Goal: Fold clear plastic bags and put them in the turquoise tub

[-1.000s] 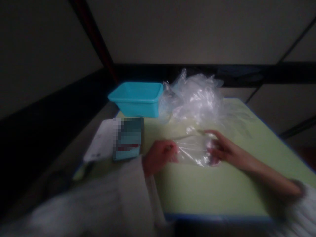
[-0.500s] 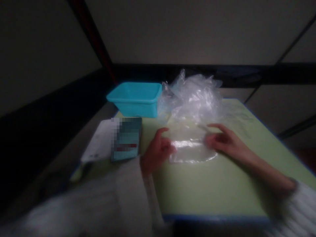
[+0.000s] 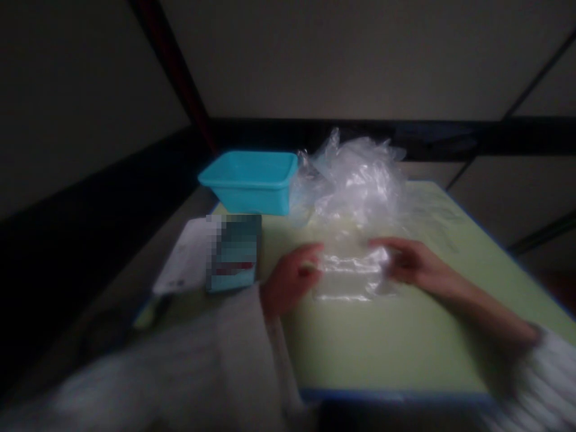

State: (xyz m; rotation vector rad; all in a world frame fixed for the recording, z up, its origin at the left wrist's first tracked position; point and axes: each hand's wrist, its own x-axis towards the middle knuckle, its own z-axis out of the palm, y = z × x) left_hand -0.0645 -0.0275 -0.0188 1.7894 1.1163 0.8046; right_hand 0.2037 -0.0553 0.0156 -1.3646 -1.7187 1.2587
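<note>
A clear plastic bag (image 3: 348,282) lies on the yellow-green table between my hands, its folds shining across the middle. My left hand (image 3: 294,279) is closed on the bag's left edge, fingertips and thumb together. At the right edge my right hand (image 3: 411,264) grips the film, its index finger stretched along the top. Blur softens the fingertips of both hands. Just beyond the bag sits a crumpled heap of clear plastic bags (image 3: 364,177), its near part close to the held one.
A turquoise plastic basin (image 3: 256,195) stands at the back left of the table (image 3: 382,354). Nearer, a dark teal box-like item (image 3: 238,252), partly pixelated, lies beside a white sheet (image 3: 186,255). Blue edging (image 3: 396,396) runs along the table's front. Pale panels stand behind.
Both index fingers have come down toward the bag, and its film is more folded at the right edge. The view has shifted slightly. Basin and heap stay put.
</note>
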